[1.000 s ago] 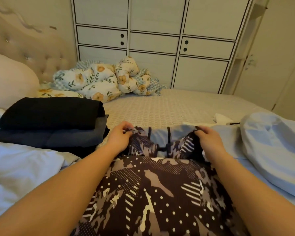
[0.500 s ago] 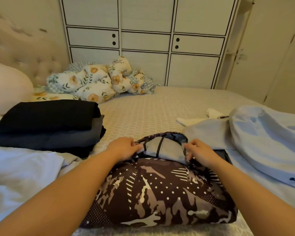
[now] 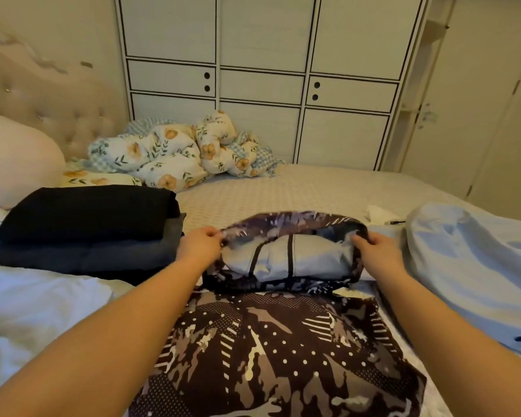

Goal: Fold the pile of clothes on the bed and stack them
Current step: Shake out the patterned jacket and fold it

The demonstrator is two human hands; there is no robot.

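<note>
A dark patterned garment (image 3: 271,350) with dots, stripes and camouflage shapes lies on the bed in front of me. My left hand (image 3: 200,246) pinches its far edge at the left and my right hand (image 3: 376,254) pinches it at the right. That edge is lifted and stretched wide, showing the grey lining (image 3: 286,257) inside. A stack of folded dark clothes (image 3: 85,227) sits to the left, a black piece on top. A light blue garment (image 3: 469,266) lies unfolded at the right, and a white one (image 3: 27,311) at the left.
A crumpled floral duvet (image 3: 175,155) is heaped at the far side of the bed (image 3: 298,191), by a pink pillow (image 3: 15,158) and padded headboard (image 3: 51,106). A white wardrobe (image 3: 262,79) stands behind. A small white cloth (image 3: 379,213) lies past my right hand.
Both hands have moved apart and away from me, pulling the garment's pinched far edge open and up. The garment now lies longer across the bed than half a second ago.
</note>
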